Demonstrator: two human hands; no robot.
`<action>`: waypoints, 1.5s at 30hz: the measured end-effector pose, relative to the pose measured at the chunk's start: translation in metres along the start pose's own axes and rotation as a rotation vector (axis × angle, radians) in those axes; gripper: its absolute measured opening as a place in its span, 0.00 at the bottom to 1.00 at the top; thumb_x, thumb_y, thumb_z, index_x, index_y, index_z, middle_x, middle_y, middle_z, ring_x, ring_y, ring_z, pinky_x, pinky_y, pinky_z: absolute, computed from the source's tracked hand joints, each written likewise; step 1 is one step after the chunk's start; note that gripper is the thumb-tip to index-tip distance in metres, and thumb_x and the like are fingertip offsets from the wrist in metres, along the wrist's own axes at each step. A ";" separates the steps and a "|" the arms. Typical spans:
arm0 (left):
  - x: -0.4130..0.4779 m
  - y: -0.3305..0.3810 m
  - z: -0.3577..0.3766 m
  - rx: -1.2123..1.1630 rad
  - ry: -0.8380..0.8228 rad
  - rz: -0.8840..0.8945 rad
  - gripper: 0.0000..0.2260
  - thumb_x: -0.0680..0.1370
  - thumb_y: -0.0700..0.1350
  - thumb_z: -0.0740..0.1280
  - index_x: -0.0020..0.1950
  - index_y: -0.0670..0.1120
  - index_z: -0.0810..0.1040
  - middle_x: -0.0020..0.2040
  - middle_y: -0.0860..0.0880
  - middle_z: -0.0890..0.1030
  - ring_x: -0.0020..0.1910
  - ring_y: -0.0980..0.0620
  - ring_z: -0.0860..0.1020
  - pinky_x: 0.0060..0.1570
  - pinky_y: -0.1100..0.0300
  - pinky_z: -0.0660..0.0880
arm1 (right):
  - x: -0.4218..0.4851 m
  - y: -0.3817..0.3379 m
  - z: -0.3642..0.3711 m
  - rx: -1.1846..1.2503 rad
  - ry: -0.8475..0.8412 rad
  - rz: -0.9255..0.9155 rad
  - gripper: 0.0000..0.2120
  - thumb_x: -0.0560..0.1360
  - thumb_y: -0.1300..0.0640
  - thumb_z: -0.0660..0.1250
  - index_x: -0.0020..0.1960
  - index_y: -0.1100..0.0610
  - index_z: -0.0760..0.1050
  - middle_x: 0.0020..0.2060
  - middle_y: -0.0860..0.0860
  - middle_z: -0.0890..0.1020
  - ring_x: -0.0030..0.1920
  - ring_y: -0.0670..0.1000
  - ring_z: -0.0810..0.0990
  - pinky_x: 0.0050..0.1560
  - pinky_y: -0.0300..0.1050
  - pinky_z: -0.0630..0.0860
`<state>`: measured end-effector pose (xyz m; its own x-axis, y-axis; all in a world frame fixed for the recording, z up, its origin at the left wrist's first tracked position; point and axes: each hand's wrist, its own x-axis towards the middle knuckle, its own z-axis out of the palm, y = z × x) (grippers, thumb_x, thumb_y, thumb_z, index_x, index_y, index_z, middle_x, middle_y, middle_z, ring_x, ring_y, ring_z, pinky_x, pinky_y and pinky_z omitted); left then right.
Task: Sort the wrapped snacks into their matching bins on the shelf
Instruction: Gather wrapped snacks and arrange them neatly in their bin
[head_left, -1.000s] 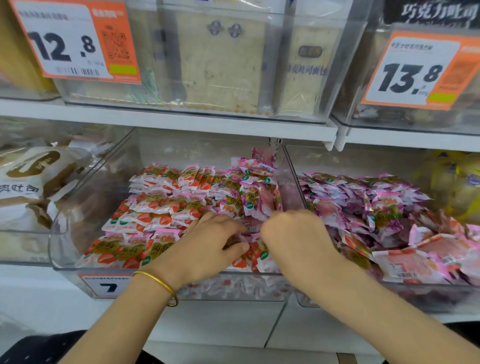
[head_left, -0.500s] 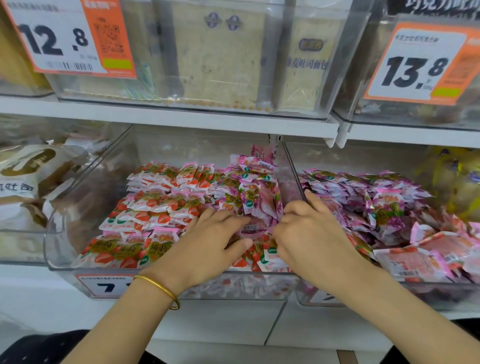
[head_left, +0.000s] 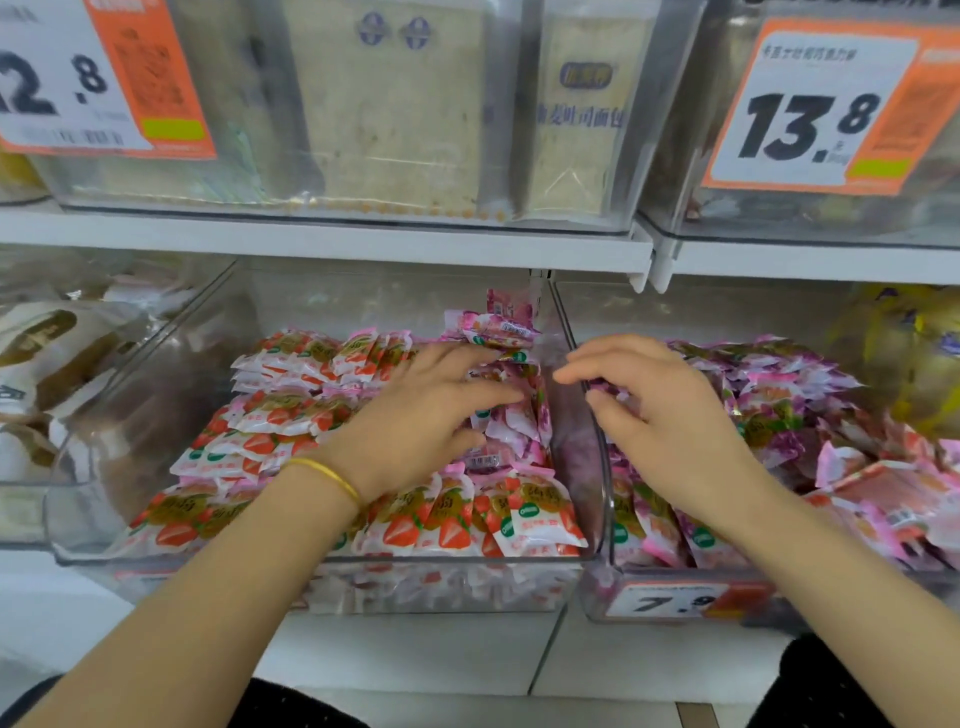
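A clear middle bin (head_left: 332, 564) holds white-and-red strawberry snack packets (head_left: 270, 441), with some purple-pink packets (head_left: 514, 426) mixed in along its right side. To its right, another clear bin (head_left: 605, 483) is heaped with purple-pink packets (head_left: 779, 410). My left hand (head_left: 426, 415), with a gold bangle on the wrist, lies with straight fingers on the packets at the middle bin's right side. My right hand (head_left: 670, 415) hovers over the right bin's left edge, thumb and fingers pinching a small purple packet (head_left: 603, 387).
A bin of large bread packages (head_left: 41, 353) stands at the left. Yellow packages (head_left: 904, 364) lie at the far right. The upper shelf (head_left: 363, 244) carries clear bins of sliced bread with orange price tags (head_left: 821, 104). A 7.9 label (head_left: 670, 603) fronts the right bin.
My right hand has moved from the middle bin across the divider to the right bin. My left hand has slid farther back into the middle bin.
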<state>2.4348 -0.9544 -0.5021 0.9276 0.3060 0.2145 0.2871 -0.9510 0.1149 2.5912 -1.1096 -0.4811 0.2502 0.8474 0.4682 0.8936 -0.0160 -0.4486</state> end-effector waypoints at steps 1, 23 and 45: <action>0.008 0.000 0.002 0.037 -0.068 0.046 0.25 0.76 0.47 0.67 0.71 0.60 0.65 0.75 0.51 0.57 0.74 0.48 0.53 0.71 0.45 0.56 | 0.001 0.003 0.003 0.056 0.000 0.028 0.15 0.74 0.68 0.64 0.55 0.53 0.80 0.52 0.42 0.75 0.57 0.38 0.70 0.59 0.23 0.62; 0.046 -0.018 0.030 0.058 -0.009 0.133 0.26 0.71 0.38 0.70 0.60 0.58 0.62 0.66 0.48 0.68 0.66 0.45 0.65 0.61 0.45 0.70 | -0.008 0.014 0.018 0.491 0.051 0.245 0.13 0.76 0.56 0.64 0.58 0.45 0.70 0.54 0.41 0.75 0.54 0.36 0.74 0.50 0.28 0.72; 0.050 -0.048 0.018 -0.414 0.433 -0.164 0.21 0.72 0.26 0.60 0.62 0.41 0.72 0.55 0.47 0.74 0.53 0.51 0.73 0.51 0.74 0.65 | -0.009 0.015 0.018 0.501 0.044 0.257 0.14 0.75 0.55 0.63 0.60 0.46 0.70 0.52 0.39 0.76 0.52 0.35 0.75 0.47 0.26 0.71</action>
<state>2.4717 -0.8940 -0.5139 0.6733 0.5198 0.5258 0.2206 -0.8200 0.5282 2.5953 -1.1078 -0.5059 0.4616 0.8264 0.3225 0.5184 0.0437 -0.8540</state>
